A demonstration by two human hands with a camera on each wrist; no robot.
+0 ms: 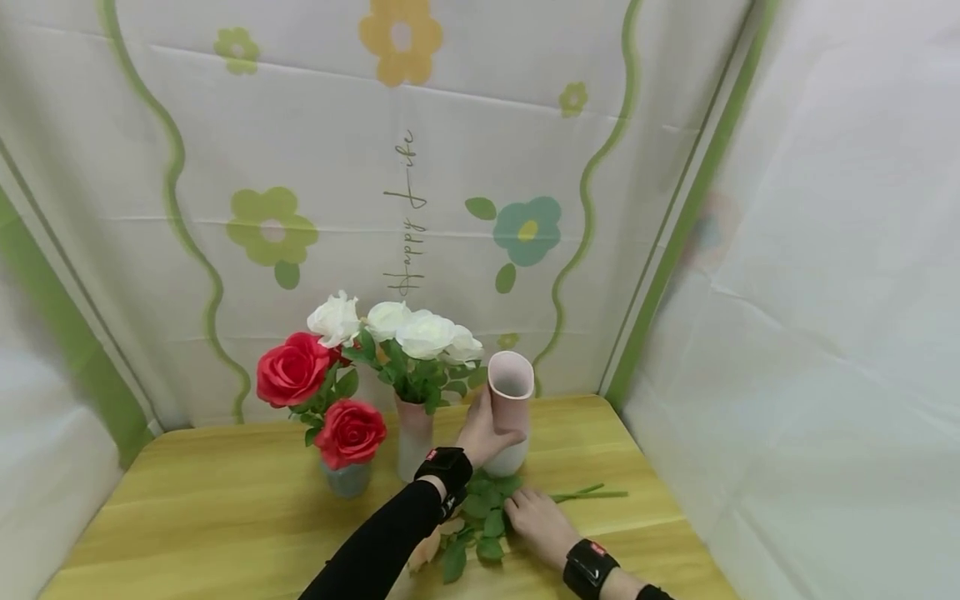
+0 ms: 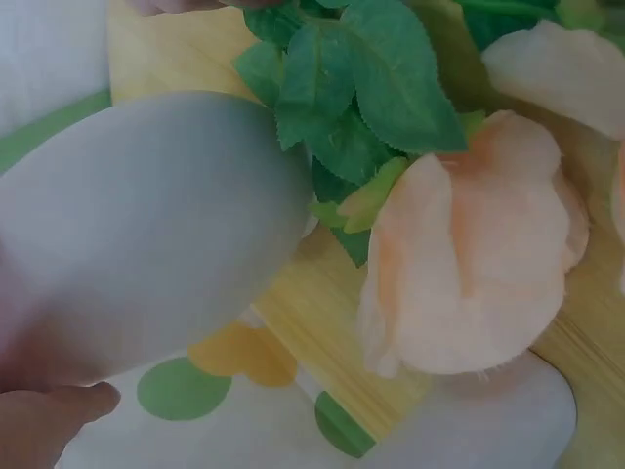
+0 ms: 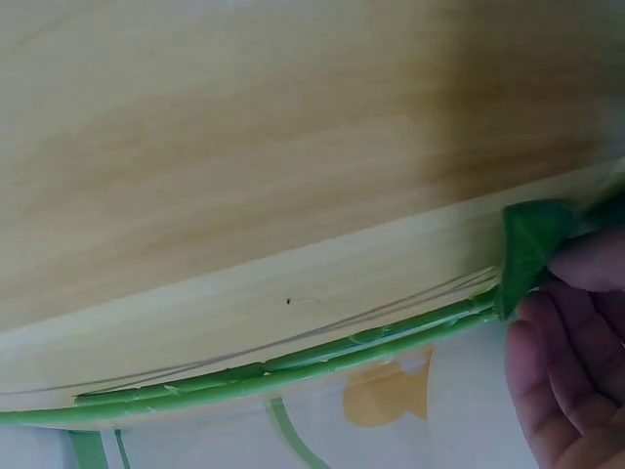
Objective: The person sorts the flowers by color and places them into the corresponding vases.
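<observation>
My left hand grips a pink-and-white vase by its side, fingers behind and thumb across the front. The vase's open mouth shows no flowers, and its smooth wall fills the left of the left wrist view. Just in front of it lie peach roses with green leaves, partly hidden by the left forearm in the head view. With curled fingers, my right hand holds the roses' stems near the leaves. In the right wrist view, the green stems run out from under the fingers along the wood.
Left of the held vase stands a similar vase full of white roses. Further left, red roses fill a grey-blue pot. All stand on a wooden table. A printed white curtain hangs behind, with white cloth at both sides.
</observation>
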